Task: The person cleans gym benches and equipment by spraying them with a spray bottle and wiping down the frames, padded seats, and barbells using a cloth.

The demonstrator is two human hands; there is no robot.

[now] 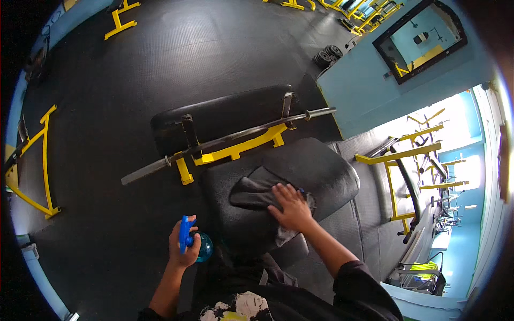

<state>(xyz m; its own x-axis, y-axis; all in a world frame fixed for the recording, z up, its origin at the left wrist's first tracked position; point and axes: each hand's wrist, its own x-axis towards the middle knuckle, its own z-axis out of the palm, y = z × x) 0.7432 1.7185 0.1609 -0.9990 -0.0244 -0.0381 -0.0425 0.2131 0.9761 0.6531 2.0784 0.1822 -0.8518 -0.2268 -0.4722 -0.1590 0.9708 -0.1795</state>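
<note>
My left hand [184, 246] grips a spray bottle with a blue trigger head [185, 234] and a clear, teal-tinted body [204, 247]. The bottle is held off to the left of a black padded bench [321, 168]. Flat on that pad lies a dark cloth [253, 192], partly creased. My right hand [291, 206] presses down on the cloth with its fingers spread. A greyish, fuzzy edge of cloth shows below the palm. Part of the cloth is hidden beneath the hand.
Just beyond the pad, a bare barbell [241, 133] rests on uprights of a yellow frame [241, 148], with another black pad [225, 112] behind. Yellow gym machines [401, 176] stand at right, a yellow frame [46, 160] at left. Weight plates [327, 56] sit near a blue wall [361, 96] with a mirror [421, 40].
</note>
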